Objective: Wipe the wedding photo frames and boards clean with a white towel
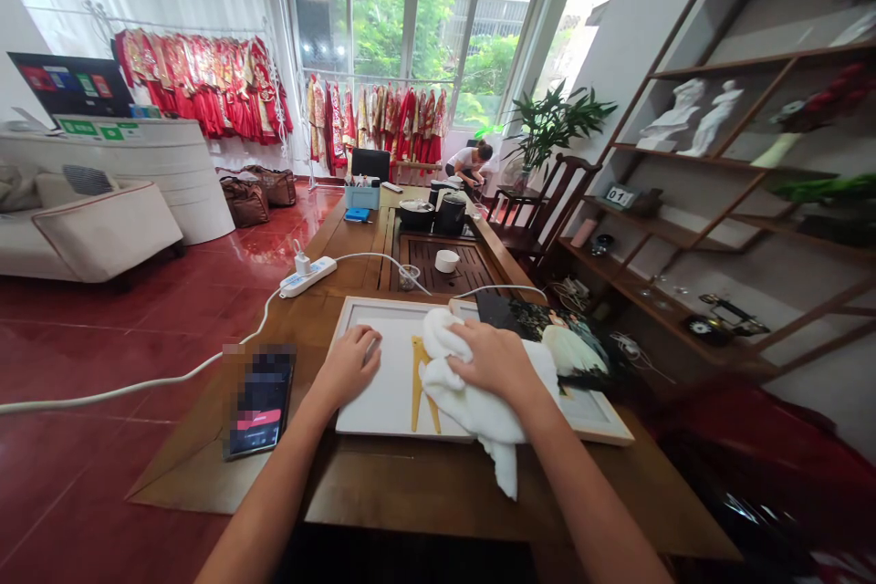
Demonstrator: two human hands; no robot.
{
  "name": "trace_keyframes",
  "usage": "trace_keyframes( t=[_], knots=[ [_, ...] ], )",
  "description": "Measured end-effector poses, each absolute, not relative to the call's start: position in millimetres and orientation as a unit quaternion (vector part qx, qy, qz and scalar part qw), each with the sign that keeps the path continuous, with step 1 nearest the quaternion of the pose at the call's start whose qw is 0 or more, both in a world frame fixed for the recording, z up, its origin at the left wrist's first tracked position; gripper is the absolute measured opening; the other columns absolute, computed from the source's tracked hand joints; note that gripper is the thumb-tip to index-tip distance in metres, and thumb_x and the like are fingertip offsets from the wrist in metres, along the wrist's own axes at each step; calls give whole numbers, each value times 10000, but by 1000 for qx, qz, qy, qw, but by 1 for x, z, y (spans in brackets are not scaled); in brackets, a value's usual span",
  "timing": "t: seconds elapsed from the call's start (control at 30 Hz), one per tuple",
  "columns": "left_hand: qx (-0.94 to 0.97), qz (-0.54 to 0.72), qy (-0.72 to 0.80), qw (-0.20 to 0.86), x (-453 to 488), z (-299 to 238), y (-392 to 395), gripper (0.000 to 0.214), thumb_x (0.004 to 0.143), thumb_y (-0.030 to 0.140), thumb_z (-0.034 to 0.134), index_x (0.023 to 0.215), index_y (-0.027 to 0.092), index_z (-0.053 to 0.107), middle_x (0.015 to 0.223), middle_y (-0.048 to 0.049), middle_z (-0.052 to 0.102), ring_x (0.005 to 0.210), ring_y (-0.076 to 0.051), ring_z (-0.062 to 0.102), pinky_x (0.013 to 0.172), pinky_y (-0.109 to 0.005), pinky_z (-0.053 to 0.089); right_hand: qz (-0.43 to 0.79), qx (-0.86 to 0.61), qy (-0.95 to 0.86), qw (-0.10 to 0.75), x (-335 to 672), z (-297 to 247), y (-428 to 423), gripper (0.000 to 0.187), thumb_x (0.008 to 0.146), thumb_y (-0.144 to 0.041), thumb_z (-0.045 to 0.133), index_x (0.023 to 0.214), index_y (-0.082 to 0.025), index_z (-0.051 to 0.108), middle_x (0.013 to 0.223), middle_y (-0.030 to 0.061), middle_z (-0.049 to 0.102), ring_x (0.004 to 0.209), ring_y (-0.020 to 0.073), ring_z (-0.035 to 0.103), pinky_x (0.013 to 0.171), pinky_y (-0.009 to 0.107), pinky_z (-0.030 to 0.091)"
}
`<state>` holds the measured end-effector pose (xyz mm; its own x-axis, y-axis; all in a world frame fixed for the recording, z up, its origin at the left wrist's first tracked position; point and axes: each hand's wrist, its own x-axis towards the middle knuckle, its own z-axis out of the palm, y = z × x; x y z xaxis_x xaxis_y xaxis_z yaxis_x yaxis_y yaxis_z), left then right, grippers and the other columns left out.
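A white picture frame (387, 401) lies flat on the wooden table (411, 484), its back side up with a yellow stand piece (417, 379) on it. My left hand (346, 365) rests on the frame's left part, fingers curled and pressing down. My right hand (496, 360) presses a crumpled white cloth (472, 406) onto the frame; the cloth's end hangs over the frame's near edge. A second framed picture (561, 338) showing a white bird on a dark ground lies under my right hand's far side.
A phone (261, 400) lies at the table's left. A white power strip (307, 276) with a long cable sits further back. A tea tray (444, 260) holds a cup and kettles. A person crouches far back. Shelves stand right, a sofa left.
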<state>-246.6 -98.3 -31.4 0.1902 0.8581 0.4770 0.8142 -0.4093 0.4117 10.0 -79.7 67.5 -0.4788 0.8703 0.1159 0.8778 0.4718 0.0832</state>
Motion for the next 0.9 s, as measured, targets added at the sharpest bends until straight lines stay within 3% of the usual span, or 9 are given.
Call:
trace_keyframes(
  t=[0.17, 0.4, 0.6, 0.9],
  knots=[
    [775, 323, 542, 31, -247, -31, -98, 231, 891, 250, 444, 1091, 237, 557, 1116, -85, 559, 1066, -223, 546, 957, -404, 445, -64, -528, -846, 22, 13, 68, -77, 375, 802, -425, 495, 1123, -245, 569, 1073, 56, 617, 911, 212, 587, 662, 284, 346],
    [773, 332, 540, 37, -246, -31, -99, 239, 879, 226, 448, 1090, 244, 559, 1115, -75, 554, 1072, -223, 544, 957, -402, 444, -29, -422, -906, 21, -26, 75, -115, 301, 772, -400, 559, 1022, -235, 587, 974, 56, 616, 893, 218, 570, 694, 296, 350],
    [783, 316, 532, 59, -248, -30, -99, 281, 827, 166, 484, 1092, 225, 559, 1138, -88, 547, 1072, -227, 539, 942, -385, 448, -1, -339, -940, 24, -39, 74, -134, 330, 755, -421, 569, 1045, -265, 585, 952, 33, 602, 824, 200, 563, 645, 292, 330],
    [775, 326, 539, 37, -247, -32, -98, 230, 889, 236, 440, 1088, 221, 555, 1116, -86, 552, 1064, -222, 541, 954, -400, 439, -73, -506, -859, -3, 0, 74, -84, 351, 810, -410, 508, 1106, -234, 575, 1045, 75, 611, 924, 224, 582, 702, 300, 361]
  ],
)
